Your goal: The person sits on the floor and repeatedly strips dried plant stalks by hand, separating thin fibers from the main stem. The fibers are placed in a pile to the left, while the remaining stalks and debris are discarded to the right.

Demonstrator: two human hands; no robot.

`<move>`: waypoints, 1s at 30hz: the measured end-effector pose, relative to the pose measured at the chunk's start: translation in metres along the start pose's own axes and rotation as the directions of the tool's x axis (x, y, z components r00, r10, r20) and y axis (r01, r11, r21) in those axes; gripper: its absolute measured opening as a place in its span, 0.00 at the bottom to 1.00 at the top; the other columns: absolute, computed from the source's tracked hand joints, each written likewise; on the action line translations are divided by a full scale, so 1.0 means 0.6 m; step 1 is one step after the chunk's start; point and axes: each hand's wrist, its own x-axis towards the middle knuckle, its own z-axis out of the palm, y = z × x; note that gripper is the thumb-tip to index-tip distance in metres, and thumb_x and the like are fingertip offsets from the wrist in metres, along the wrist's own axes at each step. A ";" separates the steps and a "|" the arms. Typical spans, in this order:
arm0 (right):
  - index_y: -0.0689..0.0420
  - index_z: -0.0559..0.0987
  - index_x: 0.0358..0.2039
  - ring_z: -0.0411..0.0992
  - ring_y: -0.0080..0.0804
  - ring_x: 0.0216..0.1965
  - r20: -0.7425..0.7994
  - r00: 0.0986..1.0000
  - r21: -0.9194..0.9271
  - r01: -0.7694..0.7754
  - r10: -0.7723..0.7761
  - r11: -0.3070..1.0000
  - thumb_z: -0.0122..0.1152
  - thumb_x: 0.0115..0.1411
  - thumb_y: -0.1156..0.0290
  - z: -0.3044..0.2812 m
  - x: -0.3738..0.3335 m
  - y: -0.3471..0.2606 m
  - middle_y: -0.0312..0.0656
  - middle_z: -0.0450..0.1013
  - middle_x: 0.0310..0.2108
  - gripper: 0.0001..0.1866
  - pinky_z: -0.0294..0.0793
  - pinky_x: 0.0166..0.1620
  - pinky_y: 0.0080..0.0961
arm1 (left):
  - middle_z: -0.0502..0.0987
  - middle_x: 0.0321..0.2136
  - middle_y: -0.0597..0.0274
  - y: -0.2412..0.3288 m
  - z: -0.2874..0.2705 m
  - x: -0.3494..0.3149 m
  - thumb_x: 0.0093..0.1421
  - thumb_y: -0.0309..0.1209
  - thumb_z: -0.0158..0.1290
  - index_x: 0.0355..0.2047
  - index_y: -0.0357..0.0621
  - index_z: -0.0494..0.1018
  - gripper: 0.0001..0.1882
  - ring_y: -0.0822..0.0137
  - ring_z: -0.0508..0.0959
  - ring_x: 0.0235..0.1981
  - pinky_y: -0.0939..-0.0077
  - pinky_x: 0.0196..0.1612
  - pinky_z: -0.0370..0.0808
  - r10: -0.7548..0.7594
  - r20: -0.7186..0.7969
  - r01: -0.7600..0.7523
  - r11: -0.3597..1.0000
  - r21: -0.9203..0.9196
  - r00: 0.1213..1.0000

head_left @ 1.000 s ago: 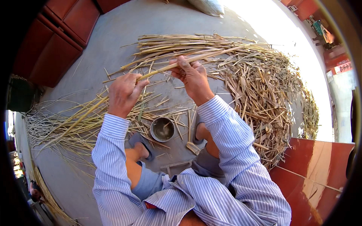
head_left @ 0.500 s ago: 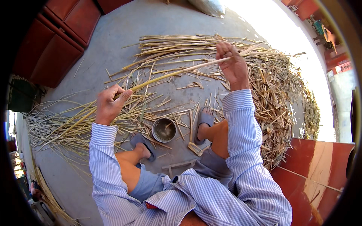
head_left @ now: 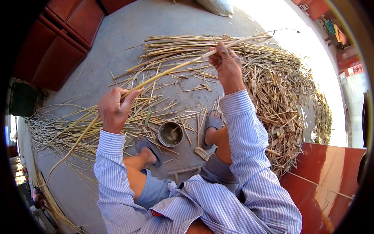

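Observation:
My left hand (head_left: 114, 108) is closed around a long yellow plant stalk (head_left: 165, 74), thumb laid along it. The stalk slants from low at the left up to the far right. Nearer its far end, my right hand (head_left: 228, 67) pinches it between thumb and fingers. Past that hand the stalk is paler, with a loose dry sheath and a thin dark tip. Its other end hangs below my left hand and bends toward the floor. Below and to the left, thin stalks (head_left: 70, 130) lie in a spread-out pile.
Across the far floor lies a bundle of stalks (head_left: 167, 48). A heap of dry husks (head_left: 276, 105) covers the right side. Between my feet stands a round metal pot (head_left: 160, 134) holding liquid. Red furniture (head_left: 58, 43) is at the far left, red panels (head_left: 323, 171) at the near right.
My right hand has moved left and slightly nearer, from loosely curled fingers to a pinch on the stalk. The stalk has shifted, its far tip now reaching farther right. My left hand has lowered slightly.

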 end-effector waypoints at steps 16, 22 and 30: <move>0.59 0.77 0.36 0.77 0.24 0.26 -0.028 0.999 0.051 -0.030 0.032 0.998 0.60 0.65 0.62 -0.001 0.020 0.017 0.42 0.80 0.32 0.12 0.80 0.30 0.19 | 0.74 0.16 0.58 0.011 0.016 0.012 0.57 0.38 0.62 0.25 0.41 0.76 0.14 0.61 0.73 0.17 0.68 0.21 0.66 -0.029 0.146 0.062 0.973 -0.223 0.989; 0.60 0.76 0.43 0.79 0.29 0.37 -0.118 0.993 0.288 0.044 -0.010 0.957 0.54 0.68 0.63 -0.086 0.051 -0.020 0.42 0.79 0.38 0.13 0.81 0.40 0.23 | 0.75 0.16 0.57 -0.026 -0.004 -0.017 0.59 0.38 0.62 0.25 0.37 0.75 0.15 0.69 0.71 0.16 0.72 0.21 0.65 -0.174 0.314 0.266 0.923 -0.278 0.933; 0.60 0.76 0.42 0.79 0.29 0.38 0.148 0.988 0.022 -0.045 0.041 0.999 0.57 0.67 0.64 0.037 -0.015 0.029 0.44 0.79 0.39 0.11 0.81 0.41 0.22 | 0.74 0.16 0.59 -0.007 0.016 -0.006 0.58 0.36 0.62 0.25 0.37 0.73 0.15 0.71 0.70 0.17 0.73 0.21 0.64 -0.129 0.173 0.173 0.947 -0.269 0.976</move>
